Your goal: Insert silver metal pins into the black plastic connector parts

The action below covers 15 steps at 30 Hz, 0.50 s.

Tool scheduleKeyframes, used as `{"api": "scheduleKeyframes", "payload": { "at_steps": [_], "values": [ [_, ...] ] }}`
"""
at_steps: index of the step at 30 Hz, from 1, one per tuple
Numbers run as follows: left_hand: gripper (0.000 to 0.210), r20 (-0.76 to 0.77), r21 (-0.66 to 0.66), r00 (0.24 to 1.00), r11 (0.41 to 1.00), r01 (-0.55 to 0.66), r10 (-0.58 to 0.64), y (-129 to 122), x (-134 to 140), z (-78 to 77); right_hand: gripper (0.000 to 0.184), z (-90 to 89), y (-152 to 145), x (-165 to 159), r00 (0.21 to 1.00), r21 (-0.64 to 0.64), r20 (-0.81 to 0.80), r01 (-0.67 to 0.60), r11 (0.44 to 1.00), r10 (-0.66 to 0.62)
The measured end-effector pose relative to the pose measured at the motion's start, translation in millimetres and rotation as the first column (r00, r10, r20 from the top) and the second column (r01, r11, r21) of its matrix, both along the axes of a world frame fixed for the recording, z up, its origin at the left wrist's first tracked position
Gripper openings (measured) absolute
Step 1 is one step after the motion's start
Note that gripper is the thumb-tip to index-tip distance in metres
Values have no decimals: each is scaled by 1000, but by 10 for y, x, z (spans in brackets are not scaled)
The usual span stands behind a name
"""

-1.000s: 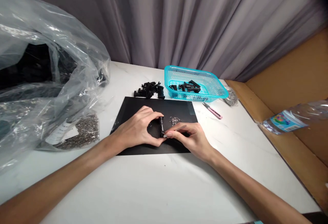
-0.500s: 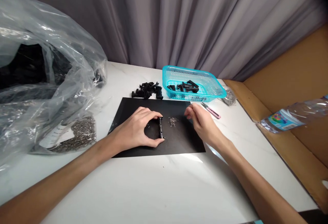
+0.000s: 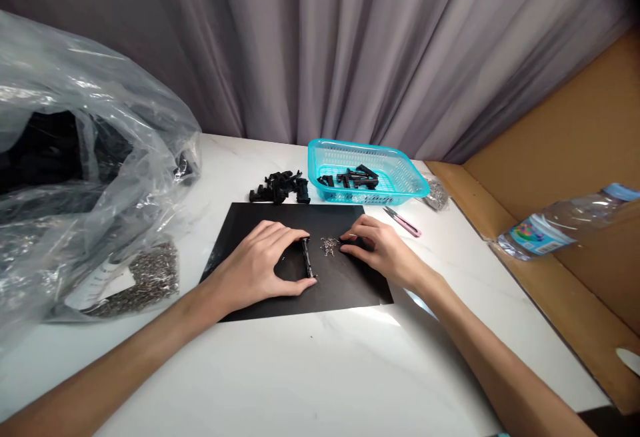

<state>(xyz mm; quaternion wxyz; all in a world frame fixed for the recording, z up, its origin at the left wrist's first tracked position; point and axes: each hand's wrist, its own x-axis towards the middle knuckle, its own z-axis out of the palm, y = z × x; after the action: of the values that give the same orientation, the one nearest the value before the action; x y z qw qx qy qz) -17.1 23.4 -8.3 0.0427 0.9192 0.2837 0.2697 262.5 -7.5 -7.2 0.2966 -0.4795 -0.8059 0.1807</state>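
Our black part [image 3: 307, 258] stands between the thumb and fingertips of our left hand [image 3: 263, 260], which grips it by its two ends above the black mat [image 3: 345, 284]. Just past it, in front of our right hand [image 3: 385, 247], lies a little heap of metal pieces [image 3: 329, 246]; the right thumb and forefinger curl at its edge, and we cannot tell whether they pinch anything. We judge the step in hand to be picking at the heap while the part is steadied; the next move calls for a fine fingertip pinch and a still left hand. Beyond both hands sit loose black parts [image 3: 280, 187] and a blue basket [image 3: 380, 197]; snips [image 3: 407, 225] lie just past the right knuckles.
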Motion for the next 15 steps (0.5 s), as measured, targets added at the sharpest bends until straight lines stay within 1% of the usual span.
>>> {"api": "scheduleKeyframes", "payload": {
  "at_steps": [3, 5, 7, 10, 12, 15],
  "values": [
    [58, 4, -3, 1000, 1000, -3, 3, 3, -3, -10, 16, -14, -27, -50, 1000, 43, -6, -15, 999, 16],
    [58, 2, -6, 1000, 1000, -3, 3, 4, -2, -13, 19, -6, -64, -87, 997, 65, 23, -78, 995, 77],
    [58, -3, -10, 1000, 1000, -2, 2, 4, 1, -9, 21, 6, -99, -113, 988, 85, 87, -134, 987, 127],
    [58, 0, -25, 1000, 1000, -9, 9, 0, 8, 2, 27, 21, -132, -122, 970, 127, 204, -162, 979, 134],
    [58, 1, -34, 1000, 999, -10, 10, -3, 10, 6, 29, 32, -141, -117, 956, 133, 260, -176, 975, 137],
    [57, -2, -43, 1000, 999, -5, 5, -3, 8, 2, 31, 43, -143, -119, 956, 115, 255, -176, 978, 142]
  ]
}}
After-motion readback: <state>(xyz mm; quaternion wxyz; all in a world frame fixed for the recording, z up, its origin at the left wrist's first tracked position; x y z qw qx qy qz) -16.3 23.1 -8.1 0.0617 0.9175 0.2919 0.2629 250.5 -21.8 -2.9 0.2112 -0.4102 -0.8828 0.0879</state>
